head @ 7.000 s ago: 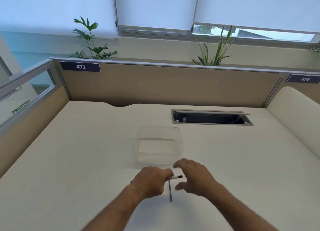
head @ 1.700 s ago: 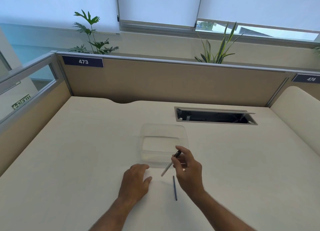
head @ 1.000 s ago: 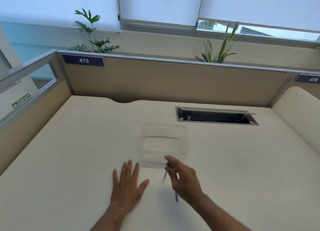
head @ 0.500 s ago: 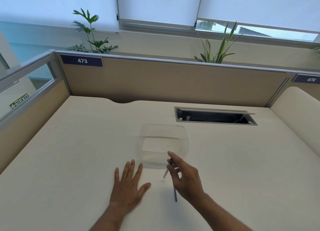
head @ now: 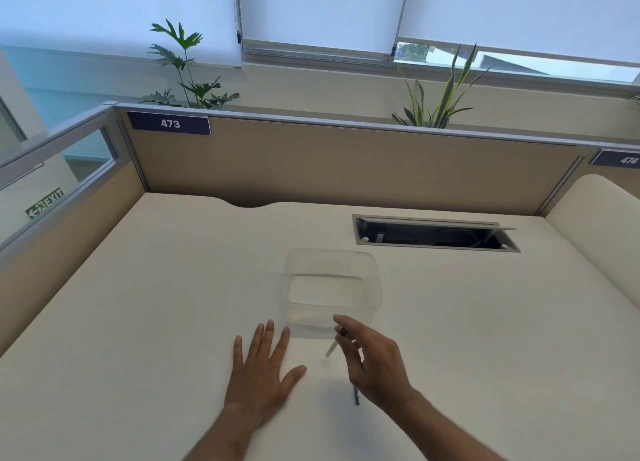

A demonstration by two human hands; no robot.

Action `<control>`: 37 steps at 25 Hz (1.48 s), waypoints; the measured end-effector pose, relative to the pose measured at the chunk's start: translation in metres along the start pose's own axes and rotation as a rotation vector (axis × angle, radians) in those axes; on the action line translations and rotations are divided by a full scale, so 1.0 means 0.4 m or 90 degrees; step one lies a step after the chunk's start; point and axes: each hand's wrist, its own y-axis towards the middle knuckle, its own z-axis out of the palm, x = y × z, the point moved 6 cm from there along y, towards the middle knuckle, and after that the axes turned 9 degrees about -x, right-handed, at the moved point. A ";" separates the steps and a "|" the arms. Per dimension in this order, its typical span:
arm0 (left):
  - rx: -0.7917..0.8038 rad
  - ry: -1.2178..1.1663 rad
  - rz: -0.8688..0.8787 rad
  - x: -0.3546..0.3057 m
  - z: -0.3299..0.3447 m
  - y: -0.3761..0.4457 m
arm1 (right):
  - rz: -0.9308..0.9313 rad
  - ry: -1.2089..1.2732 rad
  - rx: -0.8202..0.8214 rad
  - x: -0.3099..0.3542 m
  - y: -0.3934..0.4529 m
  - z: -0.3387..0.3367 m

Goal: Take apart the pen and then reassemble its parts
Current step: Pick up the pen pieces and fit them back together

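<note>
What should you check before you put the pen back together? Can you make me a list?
1. White pen barrel with black end held in right hand: ok.
2. Thin dark refill within reach on the cream desk: ok, though partly hidden behind the right wrist.
3. Left hand free to help: ok, flat on the desk and holding nothing.
4. Barrel's open end facing the refill: cannot tell.
5. Clear plastic container out of the way: ok, just behind the hands.
6. Any small parts left loose: cannot tell.
</note>
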 end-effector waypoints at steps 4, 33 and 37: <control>0.001 -0.001 -0.001 -0.001 -0.001 0.000 | 0.000 0.017 -0.039 0.009 0.016 -0.017; -0.004 -0.003 -0.004 -0.001 -0.003 0.000 | 0.029 -0.011 0.003 -0.001 0.030 -0.017; -0.006 -0.002 -0.004 -0.002 -0.005 0.000 | 0.032 0.014 0.001 0.000 0.023 -0.019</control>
